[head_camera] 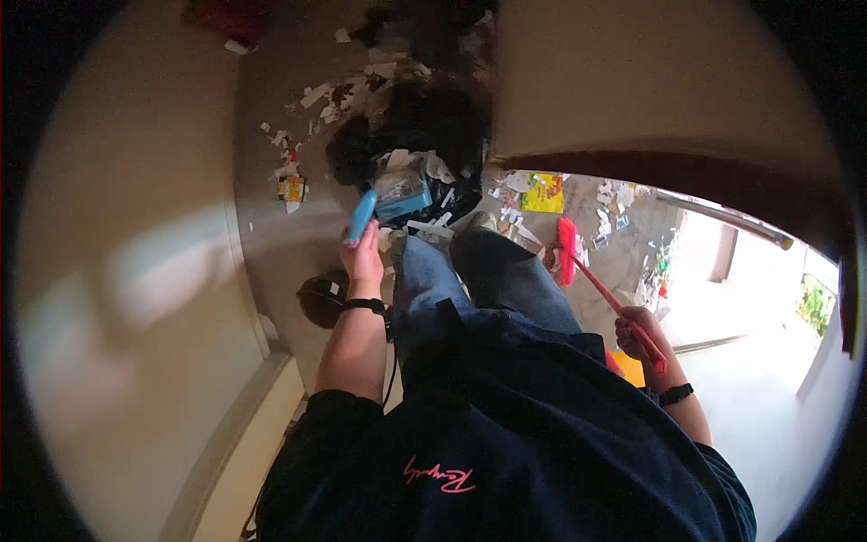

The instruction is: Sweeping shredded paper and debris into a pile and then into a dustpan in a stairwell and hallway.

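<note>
My left hand (364, 256) is closed around a light-blue handle, which appears to belong to the blue dustpan (408, 205) just beyond it. Paper scraps and clear plastic lie in and around the pan, above a black plastic bag (469, 194). Whether the pan touches the bag is hard to tell. In my right hand (637, 330) is the red stick of a broom (603, 289). The broom's red head (567, 252) is down at the littered floor, right of my legs.
Paper scraps (328, 101) litter the floor ahead, beside dark bags (433, 112). A yellow packet (542, 193) lies right of my feet, more litter (615, 203) beyond. A dark round container (322, 300) stands near my left wrist. Walls (135, 203) flank me; a bright doorway (718, 271) opens right.
</note>
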